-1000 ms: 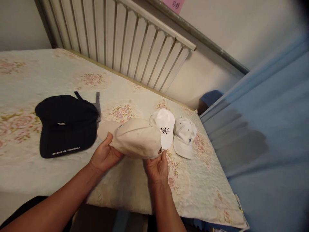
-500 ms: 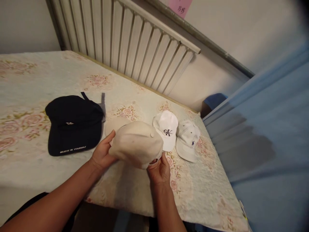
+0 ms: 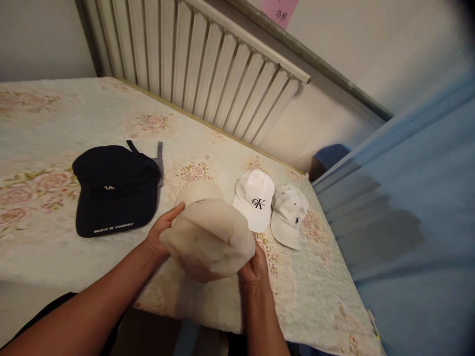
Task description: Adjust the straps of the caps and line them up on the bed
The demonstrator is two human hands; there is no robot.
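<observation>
Both hands hold a beige cap a little above the bed, its crown turned toward me and its brim pointing away. My left hand grips the cap's left side, thumb on top. On the right, my right hand is closed on the lower edge, fingers mostly hidden under the fabric. A white cap with a black logo lies just beyond, and a second white cap lies beside it. A black cap with white lettering rests to the left.
The caps lie on a floral bedcover. A white slatted headboard stands behind it. A blue curtain hangs close on the right, along the bed's edge.
The beige cap has been rotated in my hands: its brim swung from the left toward the far side, and the crown now faces me. The cap sits slightly lower.
</observation>
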